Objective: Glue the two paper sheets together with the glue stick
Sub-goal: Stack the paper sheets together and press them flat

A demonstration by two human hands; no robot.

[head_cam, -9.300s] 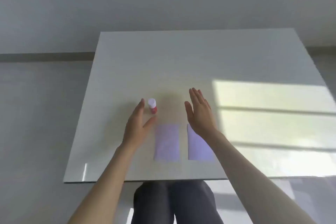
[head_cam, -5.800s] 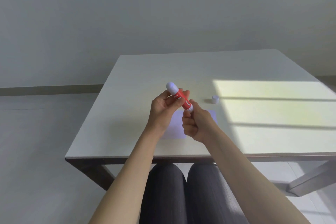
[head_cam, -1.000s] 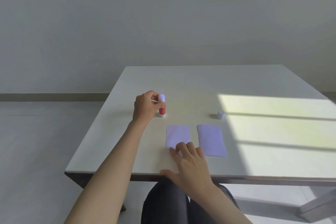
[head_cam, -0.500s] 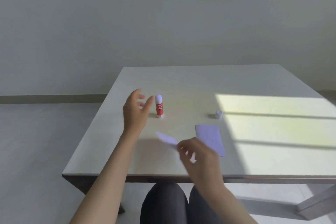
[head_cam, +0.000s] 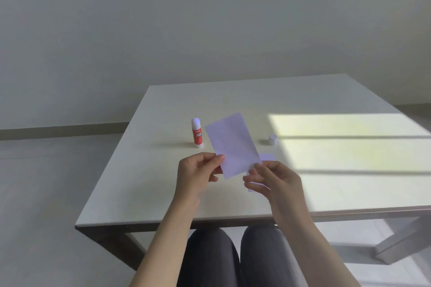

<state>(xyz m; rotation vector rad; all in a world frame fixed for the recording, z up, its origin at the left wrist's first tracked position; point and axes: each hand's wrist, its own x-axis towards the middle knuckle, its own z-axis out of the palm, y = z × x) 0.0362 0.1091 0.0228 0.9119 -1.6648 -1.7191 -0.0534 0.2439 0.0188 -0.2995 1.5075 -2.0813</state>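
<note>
A pale lilac paper sheet (head_cam: 233, 143) is held up above the table, tilted, by both hands. My left hand (head_cam: 197, 176) pinches its lower left edge and my right hand (head_cam: 274, 180) pinches its lower right corner. The second lilac sheet (head_cam: 266, 157) lies flat on the table behind my right hand, mostly hidden by the hand and the raised sheet. The red glue stick (head_cam: 197, 133) stands upright and uncapped on the table, just left of the raised sheet. Its white cap (head_cam: 272, 139) rests apart on the table to the right.
The white table (head_cam: 144, 182) has its near edge just beyond my knees. A bright patch of sunlight (head_cam: 349, 147) covers its right half. A grey wall stands behind, with bare floor to the left.
My left hand left the glue stick and came to the sheet. My right hand lifted the left sheet off the table, and both hands now hold it up.
</note>
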